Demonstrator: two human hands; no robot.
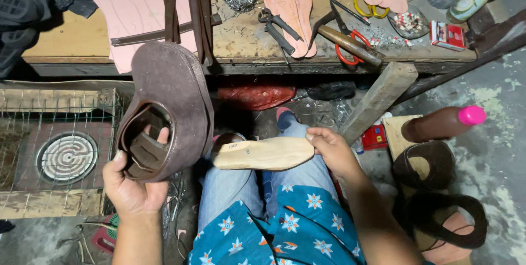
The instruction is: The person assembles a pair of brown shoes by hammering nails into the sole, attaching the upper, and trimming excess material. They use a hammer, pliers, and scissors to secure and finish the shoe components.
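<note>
Two bare hands are raised over the person's lap, each one closed on a shoe part. Taking the wooden shoe last (263,154) as the landmark: it lies almost level above the knees in blue jeans, its long axis going left to right, the rounded heel end to the left and the narrower toe end to the right, the flat bottom turned up. The right hand (332,151) comes from the lower right with the forearm going steeply up, and its fingers are curled round the toe end of the last, with the thumb on top. Left of the last, and a little higher, the left hand (130,185) is turned palm up and holds a dark brown shoe upper (170,109); the thumb is hooked inside its opening and the other fingers are wrapped under the lower rim. The upper stands nearly upright, long axis leaning slightly, the opening facing down and left. Beyond the last, further from the person, stands the wooden workbench (71,40), with pink insoles (290,7), black pincers (276,24) and red-handled scissors (350,46) on it.
</note>
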